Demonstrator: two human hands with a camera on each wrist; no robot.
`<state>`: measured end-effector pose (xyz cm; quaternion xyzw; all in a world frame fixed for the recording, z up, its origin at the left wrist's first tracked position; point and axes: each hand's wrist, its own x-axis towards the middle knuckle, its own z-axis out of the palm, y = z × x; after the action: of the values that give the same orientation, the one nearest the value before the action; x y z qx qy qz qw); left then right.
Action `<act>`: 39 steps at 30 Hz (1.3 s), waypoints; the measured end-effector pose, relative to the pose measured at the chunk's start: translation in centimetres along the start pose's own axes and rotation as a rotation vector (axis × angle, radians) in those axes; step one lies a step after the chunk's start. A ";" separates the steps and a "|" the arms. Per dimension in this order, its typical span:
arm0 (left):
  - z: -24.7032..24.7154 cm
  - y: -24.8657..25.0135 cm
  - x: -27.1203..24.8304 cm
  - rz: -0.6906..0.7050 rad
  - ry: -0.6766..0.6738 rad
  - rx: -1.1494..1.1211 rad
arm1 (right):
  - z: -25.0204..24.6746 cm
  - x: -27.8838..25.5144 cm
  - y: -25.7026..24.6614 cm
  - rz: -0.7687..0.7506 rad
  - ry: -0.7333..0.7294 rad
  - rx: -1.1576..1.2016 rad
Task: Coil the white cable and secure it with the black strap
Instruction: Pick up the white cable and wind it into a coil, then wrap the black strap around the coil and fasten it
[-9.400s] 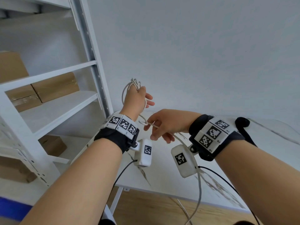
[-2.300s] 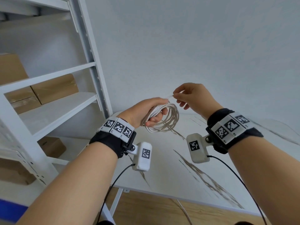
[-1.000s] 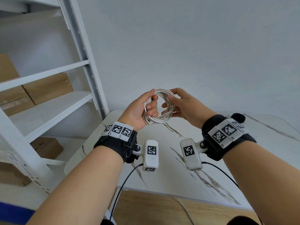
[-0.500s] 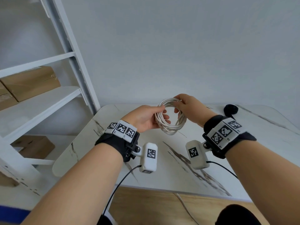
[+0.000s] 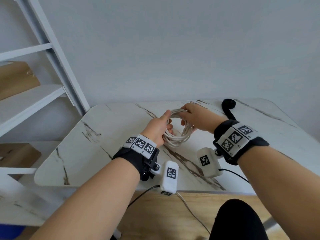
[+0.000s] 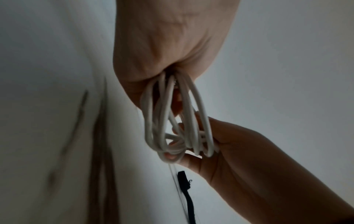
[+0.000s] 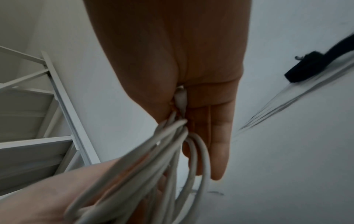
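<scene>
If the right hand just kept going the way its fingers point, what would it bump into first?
Most likely the left hand. The right hand points leftward across the white cable coil that both hands grip, so past the coil's open middle it would meet the left hand's fingers. Depth is hard to judge, though.

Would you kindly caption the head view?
Both hands hold the coiled white cable above the marble table; black strap unused.

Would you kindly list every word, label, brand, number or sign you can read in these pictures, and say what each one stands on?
No readable words, brands or numbers.
Black-and-white square marker patterns, not text: on the white left wristband, white right wristband and both white wrist camera housings.
Tiny marks beside the wristband markers: too small to read.
White coiled cable, black strap, brown cardboard boxes: no print visible.
</scene>
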<state>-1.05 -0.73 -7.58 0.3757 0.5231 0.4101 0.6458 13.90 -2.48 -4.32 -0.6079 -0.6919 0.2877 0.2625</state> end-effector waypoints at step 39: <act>1.2 -2.3 1.6 0.021 0.089 0.339 | -3.9 -3.1 4.3 0.315 -0.035 -0.314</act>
<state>0.61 -0.14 -10.09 0.4658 0.6091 0.3390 0.5451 20.03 -4.83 -4.72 -0.7369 -0.6291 0.2243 0.1044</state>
